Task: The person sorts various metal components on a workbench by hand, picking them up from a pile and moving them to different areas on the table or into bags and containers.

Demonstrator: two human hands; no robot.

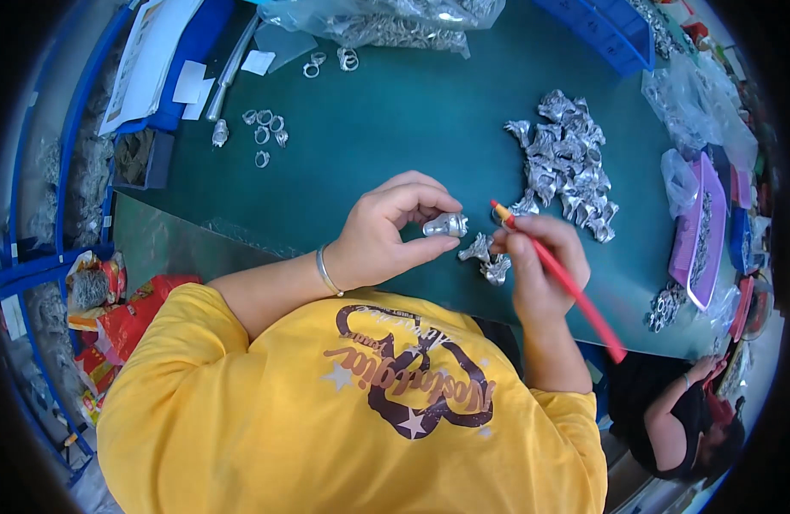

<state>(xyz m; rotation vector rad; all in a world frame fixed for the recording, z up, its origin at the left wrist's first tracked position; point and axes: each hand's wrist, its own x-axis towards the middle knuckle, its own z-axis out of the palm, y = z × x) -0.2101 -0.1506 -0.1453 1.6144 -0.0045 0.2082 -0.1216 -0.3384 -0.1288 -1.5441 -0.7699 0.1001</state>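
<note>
My left hand (384,227) is closed, pinching a shiny silver metal piece (446,225) between thumb and fingers; it looks like a chunky ring. To its right, my right hand (549,261) grips a red pencil (575,300) with a yellowish section near its tip. The pencil slants, its tip pointing up toward the silver piece but apart from it. Beneath the right fingertips lie a few silver castings (489,259); whether those fingers also touch one I cannot tell. Just beyond the right hand is a heap of silver castings (562,158).
Several rings (265,128) lie on the green table (395,111) at the left, near a tapered metal rod (232,68). Bags of metal parts (386,26) lie at the back. A purple basket (694,231) stands right, a blue bin (605,34) far right. Another person (677,420) sits lower right.
</note>
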